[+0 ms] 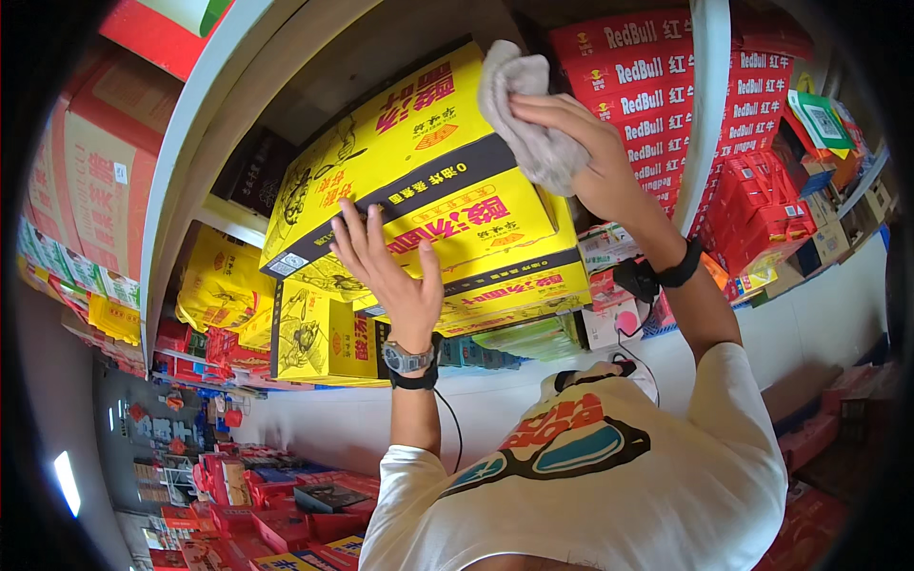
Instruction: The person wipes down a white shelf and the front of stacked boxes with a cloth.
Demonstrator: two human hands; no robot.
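My right hand (596, 153) grips a bunched greyish-white cloth (525, 100) against the right end of the upper yellow carton (385, 121). Fingers apart, my left hand (393, 275) rests on the lower front of that carton, with a watch and a black strap on its wrist. The upper carton is yellow with a dark band and printed writing. Beneath it, more yellow cartons (532, 285) of the same kind are stacked. Another yellow carton (321, 332) sits below and left of my left hand.
Red Bull cartons (643, 93) are stacked to the right, behind a white shelf post (707, 107). A curved-looking pale shelf frame (178, 143) stands on the left, with a brown carton (100, 178) beyond it. Black cables hang by both wrists. Red boxes (285, 524) lie lower left.
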